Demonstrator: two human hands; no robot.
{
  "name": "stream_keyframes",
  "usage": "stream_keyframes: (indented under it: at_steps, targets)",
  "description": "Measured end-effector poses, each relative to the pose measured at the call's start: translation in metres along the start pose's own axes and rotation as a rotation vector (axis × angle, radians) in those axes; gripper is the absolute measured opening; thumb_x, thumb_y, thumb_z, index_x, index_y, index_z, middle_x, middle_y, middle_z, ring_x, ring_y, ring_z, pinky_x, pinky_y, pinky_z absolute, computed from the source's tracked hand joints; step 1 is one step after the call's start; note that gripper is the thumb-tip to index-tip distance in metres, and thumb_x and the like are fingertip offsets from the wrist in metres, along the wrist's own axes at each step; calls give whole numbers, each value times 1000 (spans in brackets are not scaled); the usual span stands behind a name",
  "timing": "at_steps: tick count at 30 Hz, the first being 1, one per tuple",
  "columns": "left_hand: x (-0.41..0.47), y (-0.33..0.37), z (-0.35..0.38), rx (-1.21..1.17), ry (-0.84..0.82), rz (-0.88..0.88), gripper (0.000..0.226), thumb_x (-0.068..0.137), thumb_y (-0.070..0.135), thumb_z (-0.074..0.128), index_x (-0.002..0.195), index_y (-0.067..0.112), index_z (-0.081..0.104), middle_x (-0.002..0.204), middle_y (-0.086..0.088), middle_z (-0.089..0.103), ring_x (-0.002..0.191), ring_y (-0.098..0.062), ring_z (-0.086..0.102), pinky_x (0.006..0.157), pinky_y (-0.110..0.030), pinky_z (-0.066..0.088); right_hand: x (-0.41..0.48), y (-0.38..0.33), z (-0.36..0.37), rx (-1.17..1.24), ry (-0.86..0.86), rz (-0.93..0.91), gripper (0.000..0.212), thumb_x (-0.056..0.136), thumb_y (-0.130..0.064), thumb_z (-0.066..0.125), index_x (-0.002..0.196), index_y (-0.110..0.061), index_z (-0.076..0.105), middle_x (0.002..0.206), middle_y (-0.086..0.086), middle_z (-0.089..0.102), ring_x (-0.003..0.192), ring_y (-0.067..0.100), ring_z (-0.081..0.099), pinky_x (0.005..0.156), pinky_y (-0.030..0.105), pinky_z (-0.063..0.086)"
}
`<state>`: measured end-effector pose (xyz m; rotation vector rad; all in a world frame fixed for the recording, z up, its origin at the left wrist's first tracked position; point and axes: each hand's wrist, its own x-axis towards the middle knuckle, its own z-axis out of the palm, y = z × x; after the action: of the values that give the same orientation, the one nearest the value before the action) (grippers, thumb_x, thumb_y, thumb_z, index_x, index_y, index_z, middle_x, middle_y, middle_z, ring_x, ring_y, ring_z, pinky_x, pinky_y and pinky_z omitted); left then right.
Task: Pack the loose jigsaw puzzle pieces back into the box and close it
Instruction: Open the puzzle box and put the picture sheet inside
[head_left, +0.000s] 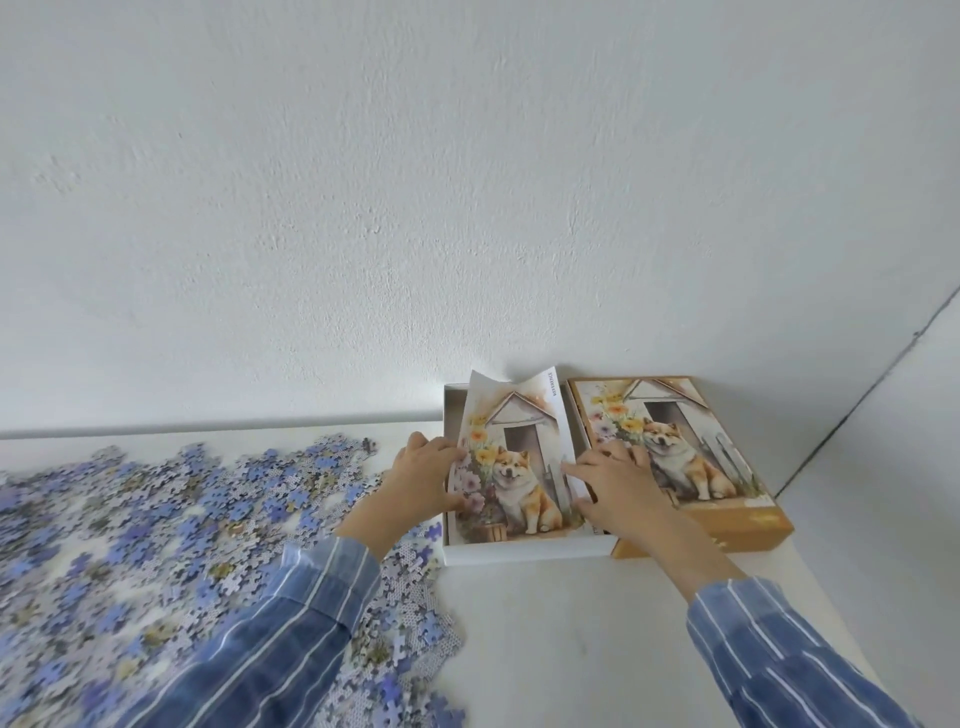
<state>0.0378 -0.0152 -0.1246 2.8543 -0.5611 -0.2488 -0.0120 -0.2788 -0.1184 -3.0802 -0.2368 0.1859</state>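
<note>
A white open box (524, 551) stands near the wall with a dog-picture reference sheet (514, 457) lying curled inside it. My left hand (423, 478) holds the sheet's left edge, thumb and fingers curled onto it. My right hand (615, 488) presses on the sheet's right edge with fingers spread. The box lid (727, 467), printed with the same dog picture and orange sides, lies right beside the box. A wide heap of loose blue and grey puzzle pieces (171, 525) covers the table to the left.
The white table (571, 649) meets a white wall (467, 208) just behind the box. The table's right edge runs close past the lid. Some pieces lie right against the box's left front corner.
</note>
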Motion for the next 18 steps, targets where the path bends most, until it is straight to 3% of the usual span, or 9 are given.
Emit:
stream_keyframes:
  at_steps: [5, 11, 15, 18]
  targets:
    - [1, 4, -1, 67, -4, -15, 72, 80, 51, 71, 142, 28, 44, 146, 4, 38, 128, -21, 29, 108, -38, 33, 1, 3, -3, -89, -74, -9, 52, 94, -37, 57, 144, -37, 45, 140, -5, 44, 133, 24, 25, 106, 46, 14]
    - [2, 14, -5, 148, -75, -23, 66, 81, 45, 71, 140, 25, 47, 161, -1, 9, 129, -28, 26, 108, -40, 33, 1, 0, -4, -128, -112, -10, 49, 91, -37, 59, 140, -34, 52, 145, 2, 32, 138, 29, 19, 112, 50, 10]
    - [8, 15, -5, 170, -145, -40, 50, 85, 31, 69, 133, 24, 54, 163, -1, -3, 129, -30, 25, 102, -41, 39, 7, 0, -6, -106, -179, -5, 40, 90, -23, 59, 129, -29, 65, 163, 0, 13, 150, 31, -3, 117, 56, -10]
    - [15, 14, -5, 197, -211, -63, 48, 82, 31, 74, 126, 19, 59, 164, 3, -5, 134, -31, 20, 103, -43, 40, 17, 1, -12, -114, -263, -23, 41, 87, -37, 67, 127, -27, 65, 164, -4, 16, 152, 29, -11, 113, 58, -22]
